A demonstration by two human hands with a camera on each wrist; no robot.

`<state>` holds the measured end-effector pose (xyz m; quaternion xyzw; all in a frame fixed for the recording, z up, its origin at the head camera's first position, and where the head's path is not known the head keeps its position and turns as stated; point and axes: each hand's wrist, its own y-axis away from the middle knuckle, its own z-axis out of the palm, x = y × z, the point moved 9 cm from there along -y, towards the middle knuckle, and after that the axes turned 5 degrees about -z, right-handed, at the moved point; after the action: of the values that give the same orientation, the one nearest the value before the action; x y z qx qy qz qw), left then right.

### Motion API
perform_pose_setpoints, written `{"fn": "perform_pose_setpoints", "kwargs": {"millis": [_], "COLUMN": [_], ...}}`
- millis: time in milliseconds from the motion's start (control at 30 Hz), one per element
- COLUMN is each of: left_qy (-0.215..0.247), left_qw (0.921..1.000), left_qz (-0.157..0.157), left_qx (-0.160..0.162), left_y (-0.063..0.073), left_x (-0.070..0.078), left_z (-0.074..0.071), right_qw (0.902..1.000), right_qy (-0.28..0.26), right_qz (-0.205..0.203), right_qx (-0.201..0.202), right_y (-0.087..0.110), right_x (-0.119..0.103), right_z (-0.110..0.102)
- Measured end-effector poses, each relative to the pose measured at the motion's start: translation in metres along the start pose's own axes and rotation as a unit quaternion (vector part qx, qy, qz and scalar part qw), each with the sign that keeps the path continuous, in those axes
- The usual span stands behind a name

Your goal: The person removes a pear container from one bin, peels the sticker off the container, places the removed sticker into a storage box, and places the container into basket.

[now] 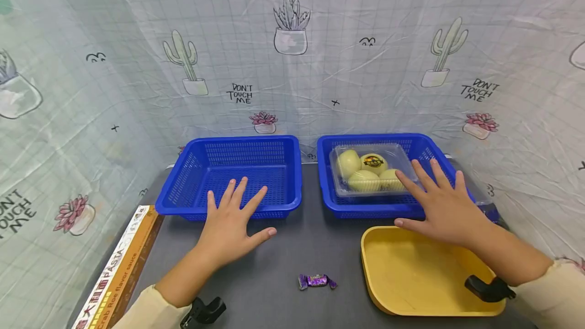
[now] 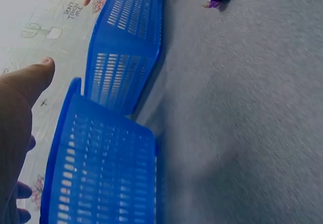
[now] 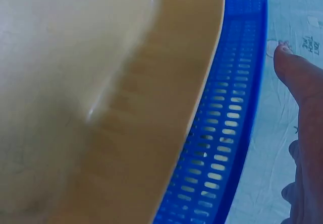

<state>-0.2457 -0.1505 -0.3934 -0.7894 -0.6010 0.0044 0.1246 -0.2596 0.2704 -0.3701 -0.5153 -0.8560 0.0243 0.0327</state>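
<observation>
My left hand (image 1: 230,227) is spread palm down, its fingertips overlapping the front of the left blue basket (image 1: 297,199) in the head view. Nothing is in its grasp, and that basket holds nothing. My right hand (image 1: 441,209), fingers also spread, hovers over the front of the right blue basket (image 1: 326,202) and the back of a yellow tray (image 1: 411,288). Inside the right basket sits a clear plastic box (image 1: 338,189) of several pale round fruits (image 1: 364,181), one bearing a dark label. A purple wrapped candy (image 1: 317,281) lies on the grey table between the hands.
An orange and white pasta box (image 1: 123,268) stands along the left table edge. Behind the baskets hangs a cactus-print curtain (image 1: 292,95), which also closes off both sides. Beyond my right wrist, a partly hidden clear and dark item (image 1: 490,212) sits beside the right basket.
</observation>
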Motion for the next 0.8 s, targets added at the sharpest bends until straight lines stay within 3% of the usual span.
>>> {"fn": "perform_pose_setpoints", "kwargs": {"millis": [300, 533, 800], "left_qy": [0.032, 0.054, 0.086], "left_qw": [0.9994, 0.9978, 0.9946], "left_qz": [0.008, 0.035, 0.052], "left_qx": [0.005, 0.012, 0.028], "left_y": [-0.018, -0.032, -0.048], "left_x": [0.025, 0.051, 0.084], "left_z": [-0.002, -0.004, -0.006], "right_qw": [0.9987, 0.9955, 0.9846], "right_qy": [-0.049, -0.079, -0.171], "right_qz": [-0.012, -0.053, -0.033], "right_qx": [-0.01, 0.01, -0.007], "right_y": [-0.009, -0.023, -0.045], "right_x": [0.015, 0.027, 0.051], "right_z": [-0.006, -0.012, -0.008]}}
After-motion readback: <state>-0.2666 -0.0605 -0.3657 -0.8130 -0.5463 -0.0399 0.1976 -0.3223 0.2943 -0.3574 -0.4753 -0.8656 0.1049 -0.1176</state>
